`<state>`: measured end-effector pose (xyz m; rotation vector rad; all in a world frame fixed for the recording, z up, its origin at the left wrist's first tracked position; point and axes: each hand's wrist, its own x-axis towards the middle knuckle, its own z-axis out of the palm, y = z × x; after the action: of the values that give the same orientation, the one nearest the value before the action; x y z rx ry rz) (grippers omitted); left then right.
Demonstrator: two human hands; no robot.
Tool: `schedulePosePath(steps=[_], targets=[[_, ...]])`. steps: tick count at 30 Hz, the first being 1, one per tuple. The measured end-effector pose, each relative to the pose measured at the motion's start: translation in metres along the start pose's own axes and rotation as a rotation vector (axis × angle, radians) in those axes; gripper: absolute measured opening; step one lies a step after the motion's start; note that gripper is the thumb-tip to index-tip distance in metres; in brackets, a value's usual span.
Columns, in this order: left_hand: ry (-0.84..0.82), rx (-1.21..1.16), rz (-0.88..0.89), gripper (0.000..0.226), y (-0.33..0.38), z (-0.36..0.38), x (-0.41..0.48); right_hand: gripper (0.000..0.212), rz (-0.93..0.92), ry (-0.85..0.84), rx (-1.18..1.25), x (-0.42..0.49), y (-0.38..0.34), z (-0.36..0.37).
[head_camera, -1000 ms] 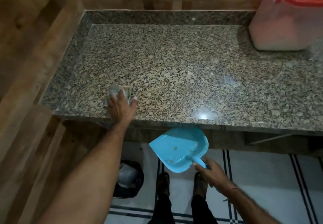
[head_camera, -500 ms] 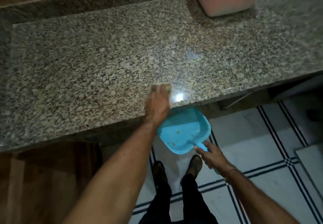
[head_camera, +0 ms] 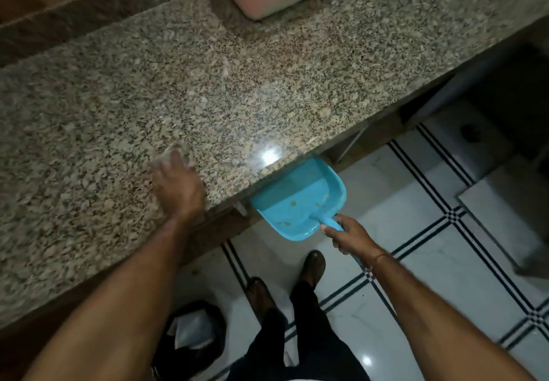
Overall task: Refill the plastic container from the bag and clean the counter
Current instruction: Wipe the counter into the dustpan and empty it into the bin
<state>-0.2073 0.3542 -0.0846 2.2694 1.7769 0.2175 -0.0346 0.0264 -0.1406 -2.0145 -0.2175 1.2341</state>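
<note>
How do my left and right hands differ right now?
The left hand rests on the granite counter, pressing a blurred wiping pad; the right hand hangs below the counter's edge. The left hand touches from above; the right hand grips the blue dustpan by its handle. Both work at the counter's front edge.

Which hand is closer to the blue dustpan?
Right. The right hand grips the handle of the dustpan, just below the counter edge. The left hand rests on a cloth on the counter, left of the dustpan.
</note>
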Motion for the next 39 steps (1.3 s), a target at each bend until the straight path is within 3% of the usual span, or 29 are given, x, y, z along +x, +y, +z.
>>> schedulePosePath(steps=[3, 5, 7, 11, 14, 16, 18, 22, 24, 26, 30, 33, 34, 36, 39], targets=[[-0.049, -0.146, 0.233, 0.031, 0.071, 0.013, -0.007, 0.032, 0.014, -0.021, 0.002, 0.013, -0.003, -0.010], [-0.127, -0.094, 0.449, 0.019, 0.104, 0.021, -0.013, 0.026, 0.013, -0.047, -0.012, 0.018, -0.005, -0.020], [-0.122, -0.062, 0.469, 0.014, 0.113, 0.022, -0.007, 0.021, 0.008, -0.066, -0.033, 0.022, -0.008, -0.033], [0.136, -0.108, 0.008, 0.023, 0.069, 0.008, 0.039, 0.022, -0.024, -0.075, -0.072, 0.038, -0.010, -0.062], [0.199, -0.104, -0.538, 0.041, 0.022, 0.009, 0.085, 0.021, -0.023, -0.088, -0.060, 0.050, -0.010, -0.077], [0.177, -0.076, -0.631, 0.046, 0.035, 0.013, 0.095, 0.020, -0.005, -0.095, -0.045, 0.056, -0.009, -0.083], [0.120, -0.050, -0.453, 0.041, 0.082, 0.021, 0.084, 0.015, 0.004, -0.098, -0.035, 0.062, -0.008, -0.085], [-0.048, -0.107, 0.311, 0.020, 0.174, 0.045, 0.029, 0.020, 0.002, -0.108, -0.069, 0.072, -0.014, -0.091], [-0.134, -0.132, 0.508, 0.021, 0.181, 0.052, 0.023, 0.021, 0.005, -0.112, -0.082, 0.073, -0.017, -0.096], [-0.081, -0.205, 0.420, 0.024, 0.172, 0.038, 0.043, 0.020, 0.021, -0.108, -0.083, 0.072, -0.021, -0.101], [0.144, -0.164, -0.128, 0.031, 0.095, 0.007, 0.122, 0.019, 0.046, -0.100, -0.076, 0.073, -0.024, -0.104], [0.126, -0.089, -0.449, 0.047, 0.060, 0.001, 0.168, 0.007, 0.074, -0.073, -0.036, 0.075, -0.025, -0.100], [0.111, -0.051, -0.447, 0.051, 0.069, 0.006, 0.174, 0.006, 0.086, -0.062, -0.021, 0.076, -0.024, -0.098], [0.071, -0.017, -0.279, 0.050, 0.109, 0.020, 0.171, 0.012, 0.112, -0.049, 0.001, 0.079, -0.022, -0.094], [-0.021, -0.085, 0.207, 0.030, 0.186, 0.043, 0.140, 0.017, 0.145, -0.047, -0.011, 0.082, -0.026, -0.093]])
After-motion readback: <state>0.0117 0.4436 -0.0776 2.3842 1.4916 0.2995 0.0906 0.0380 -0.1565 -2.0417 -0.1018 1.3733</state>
